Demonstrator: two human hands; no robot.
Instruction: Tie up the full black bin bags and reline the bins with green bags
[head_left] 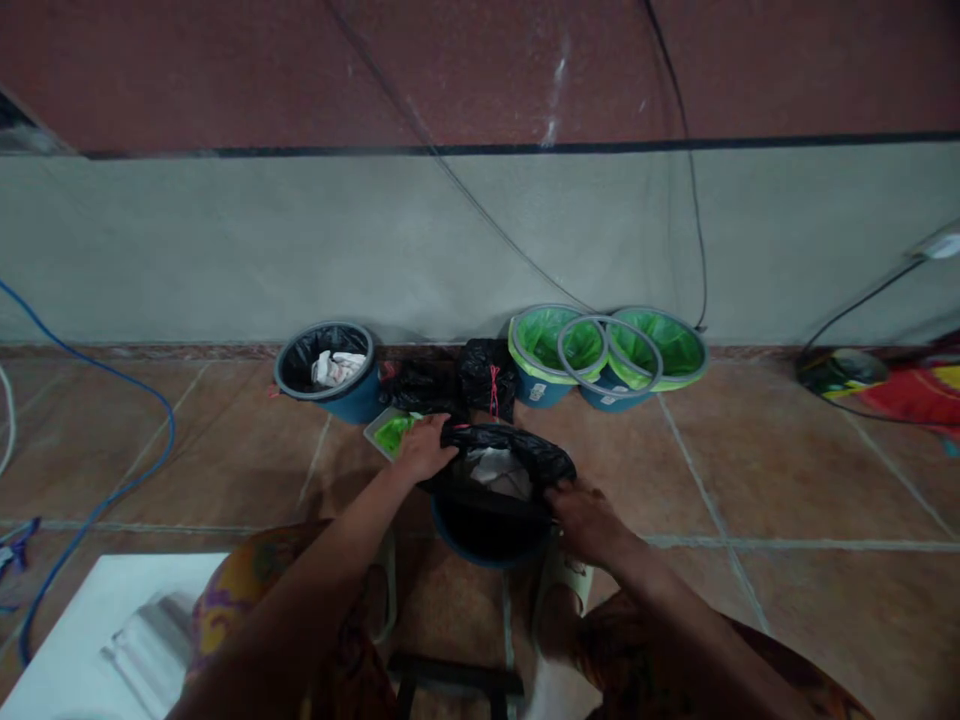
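Between my feet stands a blue bin (pixel 484 548). A black bin bag (pixel 540 455) is held stretched at its mouth, partly raised from the bin, with crumpled white waste (pixel 496 470) inside. My left hand (pixel 427 448) is closed on the bag's left edge. On the opposite edge, my right hand (pixel 583 512) grips the black plastic, its fingertips partly hidden. Just beyond my left hand sits a small pale tray (pixel 381 437) with green plastic in it. A loose grey ring (pixel 564 362) rests across two green-lined bins.
Along the wall stand a black-lined blue bin (pixel 360 398) with white waste, a tied black bag (pixel 484 378), and two green-lined bins (pixel 540 390). A blue hose (pixel 161 400) crosses the floor at left. A white board (pixel 82 640) lies at lower left. Cables hang down the wall.
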